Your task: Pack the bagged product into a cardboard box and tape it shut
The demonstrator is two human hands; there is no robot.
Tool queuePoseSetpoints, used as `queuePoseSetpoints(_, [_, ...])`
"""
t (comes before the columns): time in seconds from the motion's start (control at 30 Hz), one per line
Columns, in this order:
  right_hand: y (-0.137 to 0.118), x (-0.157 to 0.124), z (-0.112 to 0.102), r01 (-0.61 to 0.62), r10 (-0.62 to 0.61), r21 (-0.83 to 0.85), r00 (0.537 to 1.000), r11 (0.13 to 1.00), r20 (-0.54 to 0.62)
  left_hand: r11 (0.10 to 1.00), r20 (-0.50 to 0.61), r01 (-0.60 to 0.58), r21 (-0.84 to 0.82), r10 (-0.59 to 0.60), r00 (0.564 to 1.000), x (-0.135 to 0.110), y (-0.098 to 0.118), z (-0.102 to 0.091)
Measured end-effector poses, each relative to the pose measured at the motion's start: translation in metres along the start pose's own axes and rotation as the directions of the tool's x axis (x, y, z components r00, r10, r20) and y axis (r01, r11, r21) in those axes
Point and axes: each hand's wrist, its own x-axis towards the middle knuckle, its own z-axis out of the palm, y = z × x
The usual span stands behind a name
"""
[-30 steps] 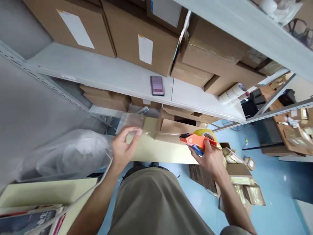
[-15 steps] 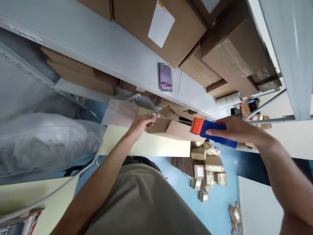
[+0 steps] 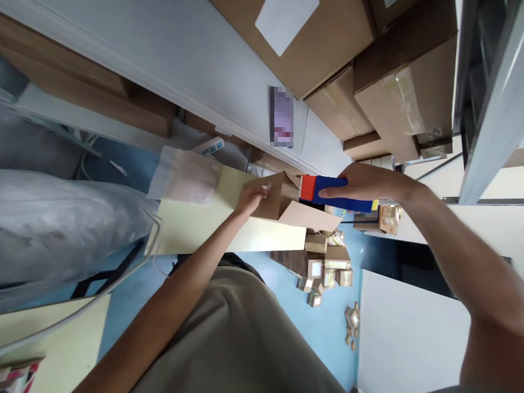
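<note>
An open cardboard box (image 3: 268, 194) lies on a pale yellow tabletop (image 3: 229, 224), its flaps spread to the right. My left hand (image 3: 250, 200) is at the box's left part, fingers closed at the crumpled end of clear tape (image 3: 266, 188), which now lies against the cardboard. In my right hand (image 3: 360, 183) is a blue and red tape dispenser (image 3: 338, 192), gripped with the thumb along its side. The dispenser's red head is just over the box's open, flapped end. What the box holds is hidden.
A grey shelf (image 3: 184, 82) with large cardboard boxes (image 3: 327, 43) and a blurred-out purple item (image 3: 281, 117) runs above. Clear plastic bags (image 3: 184, 174) lie left of the box. Several small parcels (image 3: 338, 256) are on the blue floor. A white cable (image 3: 135, 284) hangs at left.
My right hand has brought the dispenser left and slightly up, nearer my left hand. The tape end, held off the box before, is now down against it. The view has shifted.
</note>
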Motion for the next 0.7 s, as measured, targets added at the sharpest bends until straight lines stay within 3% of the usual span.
queuePoseSetpoints(0.27, [-0.016,0.004,0.003,-0.048,0.048,-0.015,0.999,0.999,0.014,0.975,-0.112,-0.201,0.099,0.212,0.971,-0.005,-0.04,0.024])
queuePoseSetpoints(0.4, [-0.012,0.008,0.006,-0.03,0.031,-0.035,0.999,0.999,0.012,0.963,-0.205,-0.237,0.125,0.259,0.944,-0.023,-0.042,0.024])
queuePoseSetpoints(0.47, [-0.01,0.009,0.009,-0.005,0.006,-0.036,1.0,0.999,0.011,0.918,-0.141,-0.369,0.147,0.389,0.91,-0.039,-0.035,0.022])
queuePoseSetpoints(0.57, [-0.008,0.007,0.013,0.019,-0.018,-0.024,1.0,1.0,0.012,0.788,0.098,-0.581,0.203,0.574,0.813,-0.064,-0.019,0.026])
queuePoseSetpoints(0.7, [-0.006,0.004,0.017,0.01,-0.009,-0.006,1.0,1.0,0.027,0.651,0.338,-0.678,0.341,0.588,0.735,-0.082,-0.017,0.042])
